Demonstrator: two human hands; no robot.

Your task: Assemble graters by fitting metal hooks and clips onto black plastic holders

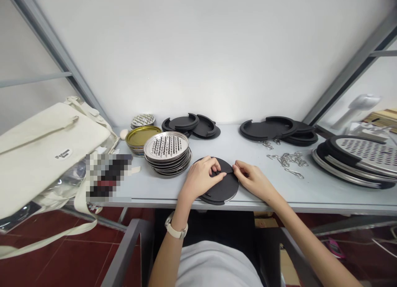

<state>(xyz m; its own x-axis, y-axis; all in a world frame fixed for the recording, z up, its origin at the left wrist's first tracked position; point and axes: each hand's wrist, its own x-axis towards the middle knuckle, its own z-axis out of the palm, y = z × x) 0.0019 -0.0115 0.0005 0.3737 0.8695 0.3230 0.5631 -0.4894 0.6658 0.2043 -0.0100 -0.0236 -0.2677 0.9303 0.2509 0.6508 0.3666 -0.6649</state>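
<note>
A round black disc (225, 187) lies at the front edge of the grey table, between my hands. My left hand (203, 175) rests over the disc's left and upper part, its fingers curled and its thumb stretched towards the middle. Whatever lies under those curled fingers is hidden. On the other side, my right hand (249, 177) pinches the disc's upper right rim between thumb and fingertips. Left of the disc stands a stack of round metal grater plates (167, 146).
Gold lids (142, 136) and a smaller grater stack (143, 120) stand at the back left. Black round holders (206, 125) lie along the wall, more black holders (273, 127) further right. Metal clips (291, 159) and assembled graters (362, 159) are at right. A cream bag (46, 142) hangs left.
</note>
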